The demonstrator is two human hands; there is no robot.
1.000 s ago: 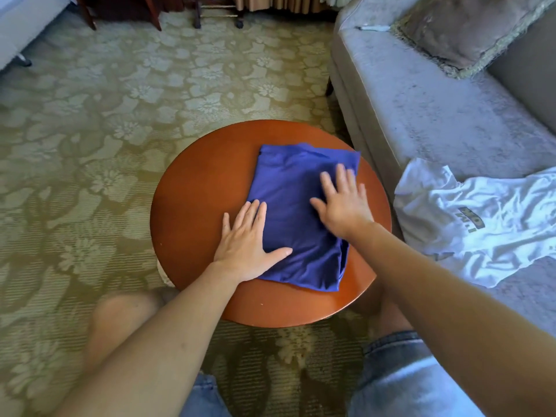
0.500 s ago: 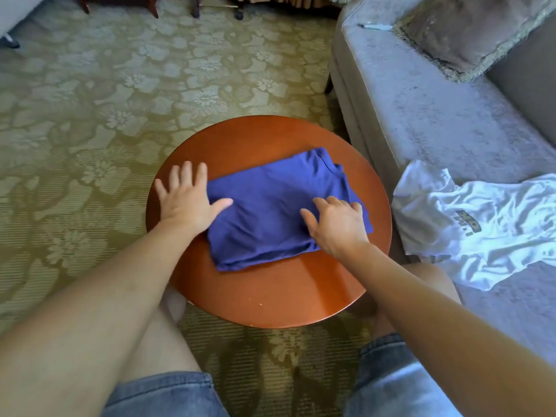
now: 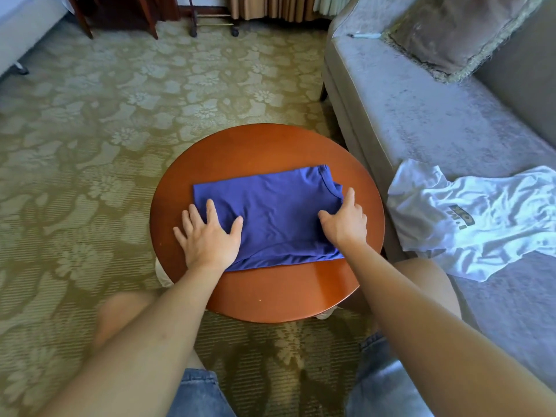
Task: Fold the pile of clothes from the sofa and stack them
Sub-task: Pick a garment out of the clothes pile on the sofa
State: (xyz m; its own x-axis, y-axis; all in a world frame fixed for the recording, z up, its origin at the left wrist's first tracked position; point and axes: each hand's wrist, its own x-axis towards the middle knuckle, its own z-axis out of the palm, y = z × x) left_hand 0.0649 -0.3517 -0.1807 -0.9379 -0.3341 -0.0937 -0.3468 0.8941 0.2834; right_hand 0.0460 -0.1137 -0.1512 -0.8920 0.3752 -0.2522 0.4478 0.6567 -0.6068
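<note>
A folded blue garment [image 3: 279,212] is lying across the middle of the round wooden surface [image 3: 270,293], its long side running left to right and its ribbed neck edge sitting at the far right corner. The left hand [image 3: 207,236] is lying flat and open on the near left corner of the garment, fingers straight and spread, with the thumb and first fingers on the cloth and the outer fingers reaching past its edge onto the bare wood. The right hand [image 3: 346,221] is resting on the right end of the garment, its thumb lying out on the cloth and its forefinger pointing along the far right edge; the other fingers are bending down over that edge, and whether they are gripping the fabric cannot be told. To the right of the surface, a crumpled white T-shirt [image 3: 469,218] with dark lettering is lying unfolded on the near part of the grey sofa [image 3: 421,115], well apart from the blue garment. A fringed cushion [image 3: 451,31] is leaning at the far end of the sofa, with a pen [image 3: 364,35] lying just beside it. A patterned green carpet [image 3: 120,115] is covering the floor.
</note>
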